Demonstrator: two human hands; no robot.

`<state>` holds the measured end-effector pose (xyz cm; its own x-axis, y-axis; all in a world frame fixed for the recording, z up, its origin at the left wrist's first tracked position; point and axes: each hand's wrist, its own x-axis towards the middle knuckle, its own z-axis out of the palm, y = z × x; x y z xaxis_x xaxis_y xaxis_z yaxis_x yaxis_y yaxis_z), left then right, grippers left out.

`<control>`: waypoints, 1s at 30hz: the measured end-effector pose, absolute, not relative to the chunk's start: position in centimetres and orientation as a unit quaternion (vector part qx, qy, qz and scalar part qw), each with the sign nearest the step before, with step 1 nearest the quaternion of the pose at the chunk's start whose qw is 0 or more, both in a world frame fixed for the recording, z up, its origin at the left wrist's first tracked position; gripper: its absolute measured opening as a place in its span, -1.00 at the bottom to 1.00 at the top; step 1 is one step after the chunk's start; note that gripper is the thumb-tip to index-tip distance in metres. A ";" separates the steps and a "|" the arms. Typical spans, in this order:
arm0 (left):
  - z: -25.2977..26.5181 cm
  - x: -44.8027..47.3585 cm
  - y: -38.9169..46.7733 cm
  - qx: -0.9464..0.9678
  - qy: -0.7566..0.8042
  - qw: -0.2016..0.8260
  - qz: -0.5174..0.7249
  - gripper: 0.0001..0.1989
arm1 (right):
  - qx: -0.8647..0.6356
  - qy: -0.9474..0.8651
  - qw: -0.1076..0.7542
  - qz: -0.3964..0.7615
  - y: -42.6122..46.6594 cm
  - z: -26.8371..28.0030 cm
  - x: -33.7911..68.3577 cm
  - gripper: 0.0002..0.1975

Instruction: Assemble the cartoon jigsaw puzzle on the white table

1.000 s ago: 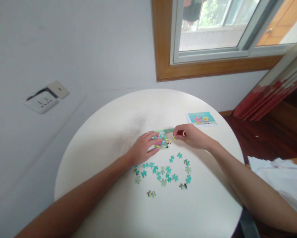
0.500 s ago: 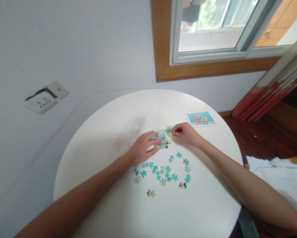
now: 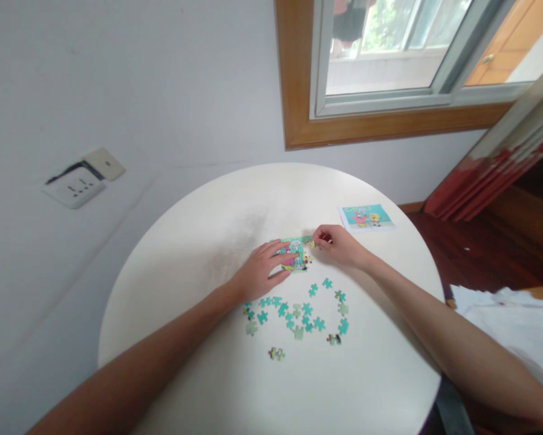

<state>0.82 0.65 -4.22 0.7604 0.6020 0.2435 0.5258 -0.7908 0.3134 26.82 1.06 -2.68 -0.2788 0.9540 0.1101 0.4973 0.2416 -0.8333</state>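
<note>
A partly joined jigsaw puzzle (image 3: 294,261) in teal, pink and yellow lies flat on the white round table (image 3: 199,241). Across its left part rests my left hand (image 3: 265,267), fingers spread and lying flat, covering some of the picture. At the puzzle's upper right edge, my right hand (image 3: 335,243) pinches a small yellowish puzzle piece (image 3: 312,244), partly hidden by the fingertips. Several loose teal and pale green pieces (image 3: 306,309) are scattered on the near side of the puzzle. A few joined multicoloured pieces (image 3: 276,354) lie closer to me.
A picture card (image 3: 367,218) with the cartoon design lies at the table's far right. Beyond the table are a wall with a socket (image 3: 77,186) and a wood-framed window (image 3: 299,130). White sheets (image 3: 502,320) lie to the right, below a red and cream curtain (image 3: 480,187).
My right hand has shifted very slightly left with the piece, closer against the puzzle's edge. My left hand and the loose pieces have stayed in place.
</note>
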 end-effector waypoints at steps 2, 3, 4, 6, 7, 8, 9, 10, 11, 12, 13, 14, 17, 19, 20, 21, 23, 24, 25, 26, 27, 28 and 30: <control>-4.2 0.8 0.6 0.932 0.304 0.112 0.166 -0.61 | -0.507 -0.706 0.328 0.369 0.9 -2.5 26.6 -0.93; -4.2 0.8 0.6 0.932 0.304 0.111 0.164 -0.61 | -0.510 -0.701 0.329 0.375 0.8 -2.4 26.6 -0.93; -4.2 0.8 0.6 0.932 0.305 0.111 0.163 -0.61 | -0.512 -0.696 0.330 0.380 0.8 -2.4 26.5 -0.94; -4.2 0.9 0.6 0.931 0.306 0.110 0.163 -0.61 | -0.515 -0.690 0.334 0.384 0.8 -2.5 26.4 -0.95; -4.1 0.9 0.6 0.931 0.306 0.110 0.164 -0.61 | -0.514 -0.688 0.337 0.386 0.8 -2.6 26.4 -0.95; -4.1 0.9 0.6 0.931 0.305 0.110 0.165 -0.61 | -0.513 -0.686 0.343 0.386 0.9 -2.8 26.4 -0.95; -4.1 0.9 0.6 0.931 0.304 0.111 0.166 -0.61 | -0.510 -0.685 0.349 0.385 1.0 -3.0 26.4 -0.95; -4.0 0.9 0.6 0.932 0.303 0.112 0.167 -0.62 | -0.508 -0.686 0.354 0.382 1.1 -3.2 26.4 -0.95; -4.0 0.9 0.6 0.932 0.302 0.112 0.168 -0.62 | -0.507 -0.687 0.358 0.378 1.2 -3.5 26.5 -0.94; -4.0 0.9 0.6 0.931 0.302 0.113 0.169 -0.62 | -0.507 -0.688 0.361 0.373 1.3 -3.7 26.5 -0.93; -4.0 0.9 0.6 0.931 0.302 0.113 0.170 -0.62 | -0.510 -0.689 0.361 0.368 1.4 -3.8 26.5 -0.91; -4.0 0.8 0.6 0.931 0.301 0.113 0.171 -0.62 | -0.513 -0.690 0.359 0.364 1.5 -3.9 26.5 -0.90; -4.0 0.8 0.6 0.932 0.300 0.112 0.173 -0.62 | -0.526 -0.695 0.350 0.345 1.5 -3.9 26.7 -0.88; -4.0 0.9 0.6 0.931 0.301 0.111 0.173 -0.62 | -0.537 -0.701 0.337 0.326 1.4 -3.6 26.9 -0.87; -4.0 0.9 0.6 0.931 0.301 0.111 0.174 -0.62 | -0.543 -0.705 0.327 0.317 1.4 -3.4 27.1 -0.88; -4.0 0.9 0.6 0.931 0.301 0.112 0.175 -0.63 | -0.549 -0.710 0.314 0.310 1.4 -3.2 27.3 -0.87; -3.9 0.9 0.5 0.930 0.303 0.113 0.176 -0.63 | -0.557 -0.720 0.288 0.297 1.2 -2.8 27.8 -0.87; -4.0 0.9 0.5 0.929 0.304 0.114 0.175 -0.63 | -0.558 -0.726 0.279 0.291 1.2 -2.6 28.0 -0.87; -4.0 0.9 0.5 0.929 0.306 0.114 0.175 -0.63 | -0.557 -0.731 0.271 0.285 1.1 -2.4 28.3 -0.86; -4.0 1.0 0.5 0.928 0.307 0.115 0.175 -0.63 | -0.557 -0.735 0.265 0.282 1.1 -2.3 28.6 -0.86; -4.0 1.0 0.6 0.928 0.308 0.117 0.176 -0.62 | -0.556 -0.737 0.261 0.281 1.0 -2.1 28.8 -0.86; -3.9 1.0 0.6 0.927 0.308 0.119 0.180 -0.61 | -0.556 -0.739 0.255 0.283 1.0 -2.0 29.1 -0.86; -3.4 1.1 0.4 0.924 0.306 0.124 0.193 -0.58 | -0.559 -0.740 0.240 0.286 0.9 -1.7 29.5 -0.86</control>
